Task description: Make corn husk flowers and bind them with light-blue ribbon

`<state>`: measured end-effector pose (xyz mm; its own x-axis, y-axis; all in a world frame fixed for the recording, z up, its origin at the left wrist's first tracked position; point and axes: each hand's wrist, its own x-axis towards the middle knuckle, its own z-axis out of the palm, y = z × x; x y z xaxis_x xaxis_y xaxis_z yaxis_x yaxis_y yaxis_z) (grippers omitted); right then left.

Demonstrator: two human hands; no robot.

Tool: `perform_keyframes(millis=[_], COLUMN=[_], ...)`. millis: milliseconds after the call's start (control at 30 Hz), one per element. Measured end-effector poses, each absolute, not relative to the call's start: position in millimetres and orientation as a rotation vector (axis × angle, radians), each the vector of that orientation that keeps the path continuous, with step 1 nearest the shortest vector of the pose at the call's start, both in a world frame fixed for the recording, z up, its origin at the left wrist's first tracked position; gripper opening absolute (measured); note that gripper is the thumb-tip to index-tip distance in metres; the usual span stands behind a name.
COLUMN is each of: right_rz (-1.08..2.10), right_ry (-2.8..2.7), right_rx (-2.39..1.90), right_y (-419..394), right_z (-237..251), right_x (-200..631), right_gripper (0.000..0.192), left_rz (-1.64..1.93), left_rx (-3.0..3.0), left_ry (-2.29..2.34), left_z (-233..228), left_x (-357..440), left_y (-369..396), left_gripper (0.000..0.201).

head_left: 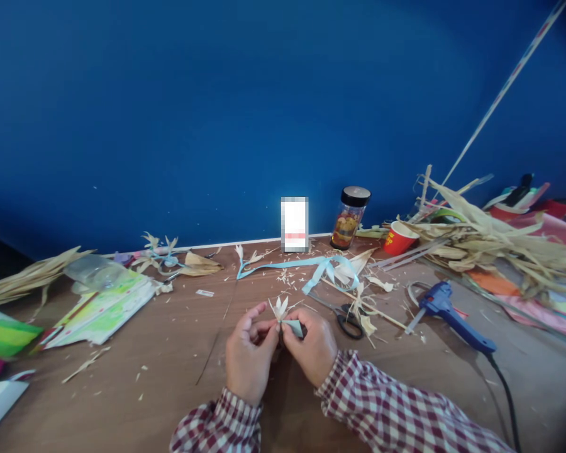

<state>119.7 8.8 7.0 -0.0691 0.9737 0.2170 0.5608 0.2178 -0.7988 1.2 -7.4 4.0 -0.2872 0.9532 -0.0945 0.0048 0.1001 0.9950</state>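
The left hand (249,357) and right hand (311,351) meet above the brown surface (170,371), both pinching a small husk flower (280,308) wrapped with pale blue ribbon (294,327); scissors (348,318) lie just beside the right hand; a blue glue gun (448,314) rests farther right.

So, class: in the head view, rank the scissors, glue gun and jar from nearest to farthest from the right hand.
1. Scissors, just right of the right hand.
2. Glue gun, farther right.
3. Jar, back by the wall.

Scissors (349,319), blue glue gun (453,318), red cup (399,240) and jar (349,217) on table (170,352)
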Motion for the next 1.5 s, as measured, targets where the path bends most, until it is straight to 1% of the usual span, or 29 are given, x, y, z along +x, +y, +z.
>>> perform_keyframes(millis=[500,733,900,1133,1267,1400,1500], right_rz=[0.657,0.85,0.974,0.954,1.03,1.12,1.157], right_ry=[-1.79,-1.663,-1.592,-1.616,-1.59,-1.509,-1.483], right_rx=[-1.324,-1.3,-1.261,-1.222,-1.212,-1.212,-1.21], right_y=[1.1,3.9,3.9,3.5,9.2,15.7,17.1], right_z=[5.4,8.1,10.3,8.9,7.1,2.5,-0.5], right_x=[117.5,119.5,119.4,119.5,121.5,124.1,124.7], right_gripper=[0.013,0.014,0.015,0.015,0.016,0.017,0.019], left_rz=[1.319,1.322,1.31,1.335,1.309,1.3,1.277], left_rx=[0.992,0.847,0.906,1.003,0.871,0.677,0.633], left_ry=[1.491,1.33,1.382,1.436,1.36,1.237,1.235], left_z=[6.7,1.2,1.9,5.9,6.0,9.4,10.7], left_x=[-1.0,-5.7,-6.5,-5.2,-6.5,-5.8,-4.5], left_y=[-5.6,-0.5,-1.9,-3.1,-0.5,0.3,0.2], left_gripper=[0.049,0.046,0.046,0.044,0.047,0.045,0.046])
